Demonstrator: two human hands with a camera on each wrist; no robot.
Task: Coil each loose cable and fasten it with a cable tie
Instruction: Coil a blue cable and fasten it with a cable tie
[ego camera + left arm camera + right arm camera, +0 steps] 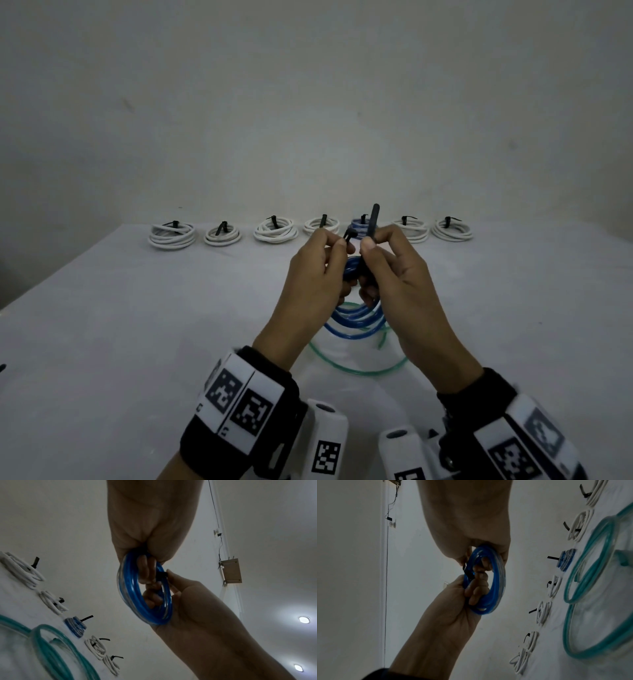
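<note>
White table [137, 325] w/ 7 tied coils along the back; loose green cable [359, 371] in front. Left hand [310, 284] & right hand [397, 284] grip the blue coil [359, 317] above it, each pinching an end of the black cable tie [373, 219]. Step: fastening. Next, prob.: thread tail thru head, pull tight.

Blue cable [356, 317]: translucent tubing, coiled in several loops, held off the table, hanging below the fingers [337, 246] of both hands; fingertips poke through the coil's centre. Black cable tie [372, 222]: wrapped around the top of the coil between the two thumbs, tail sticking straight up above the fingertips, head end just left of it. Green cable [359, 368]: thin, loose loops flat on the table beneath the hands, untied.
</note>
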